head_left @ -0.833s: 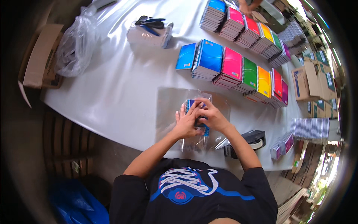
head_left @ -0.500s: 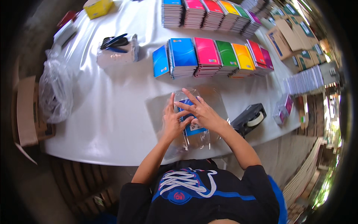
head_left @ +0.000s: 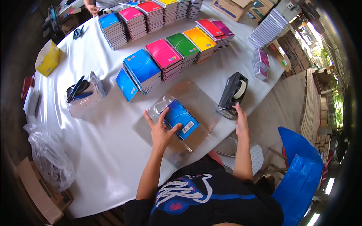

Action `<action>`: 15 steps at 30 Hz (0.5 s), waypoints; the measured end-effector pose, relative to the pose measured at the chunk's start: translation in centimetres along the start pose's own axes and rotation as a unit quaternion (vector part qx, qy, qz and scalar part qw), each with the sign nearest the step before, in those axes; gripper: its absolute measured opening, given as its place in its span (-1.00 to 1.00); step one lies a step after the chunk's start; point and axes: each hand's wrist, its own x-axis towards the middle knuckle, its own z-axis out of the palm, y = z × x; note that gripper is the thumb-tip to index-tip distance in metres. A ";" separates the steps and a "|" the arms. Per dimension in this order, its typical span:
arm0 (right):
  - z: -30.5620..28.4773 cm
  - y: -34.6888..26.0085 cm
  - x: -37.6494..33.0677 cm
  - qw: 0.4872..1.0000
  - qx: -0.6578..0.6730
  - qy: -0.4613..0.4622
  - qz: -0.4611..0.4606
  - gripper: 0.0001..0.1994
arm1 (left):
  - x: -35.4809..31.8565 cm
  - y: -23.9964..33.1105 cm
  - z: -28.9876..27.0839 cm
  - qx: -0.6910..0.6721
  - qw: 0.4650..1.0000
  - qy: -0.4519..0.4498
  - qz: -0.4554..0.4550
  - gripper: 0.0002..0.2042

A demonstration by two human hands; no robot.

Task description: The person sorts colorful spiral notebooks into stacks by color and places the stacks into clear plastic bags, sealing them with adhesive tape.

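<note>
A blue spiral notebook (head_left: 180, 118) lies in a clear plastic sleeve (head_left: 161, 106) on a pile of more clear sleeves (head_left: 196, 96) on the white table (head_left: 113, 158). My left hand (head_left: 160, 130) rests flat on the notebook's near left corner, fingers spread. My right hand (head_left: 241, 119) reaches to the right and touches the base of a black tape dispenser (head_left: 233, 94) near the table's right edge.
Rows of stacked notebooks, blue (head_left: 141, 71), pink (head_left: 164, 56), green (head_left: 184, 46) and yellow (head_left: 201, 40), lie beyond. A clear tub holding scissors (head_left: 81, 94), a yellow box (head_left: 47, 58), a crumpled plastic bag (head_left: 49, 156) and cardboard boxes (head_left: 36, 192) stand at left. Another person's hand (head_left: 92, 8) is at the far end.
My right hand left the notebook and moved right to the tape dispenser. My left hand stays on the sleeved notebook. My head turned, shifting the view.
</note>
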 end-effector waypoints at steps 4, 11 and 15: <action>0.3 -0.3 0.8 0.987 0.132 -0.063 0.061 -0.74 | 0.0 0.9 -0.6 -0.014 0.999 -0.036 -0.034 -0.30; -0.3 2.1 -2.8 0.985 -0.079 0.055 -0.140 -0.80 | 0.0 -0.2 -0.3 0.014 1.000 -0.005 -0.010 -0.28; 0.4 0.5 -6.1 0.821 -0.415 0.201 -0.337 -0.86 | 0.0 -0.6 0.2 0.035 0.999 -0.001 0.001 -0.26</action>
